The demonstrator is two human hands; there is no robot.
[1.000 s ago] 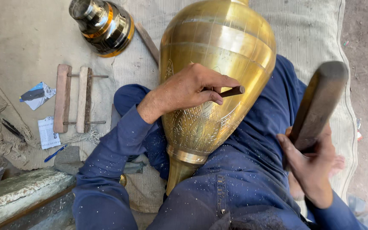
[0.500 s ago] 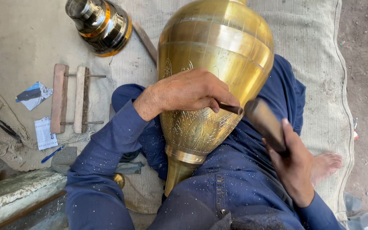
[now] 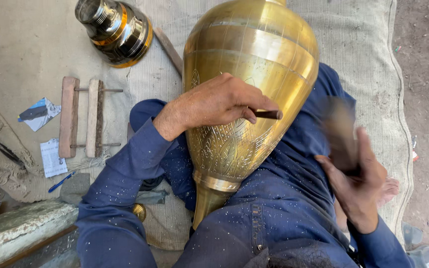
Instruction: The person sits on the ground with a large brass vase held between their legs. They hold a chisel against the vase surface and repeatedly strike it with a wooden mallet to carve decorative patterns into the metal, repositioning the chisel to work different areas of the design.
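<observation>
A large brass vase [image 3: 254,54] lies across my lap with its narrow neck toward me and engraved patterns on its lower body. My left hand [image 3: 219,101] rests on the vase and grips a small dark chisel [image 3: 268,114], whose tip points right against the metal. My right hand [image 3: 356,186] grips a wooden mallet [image 3: 338,131], blurred by motion, just right of the vase and a short way from the chisel's end.
A second, dark polished metal vessel [image 3: 115,30] lies at the top left on the burlap mat [image 3: 368,59]. A wooden clamp frame [image 3: 83,116], paper scraps, a blue pen [image 3: 60,182] and a stone slab [image 3: 21,228] sit at the left. Bare ground runs along the right.
The mallet swung from raised at the right down onto the chisel half a second ago, and has now drawn back to the right. My left hand has kept the chisel on the vase.
</observation>
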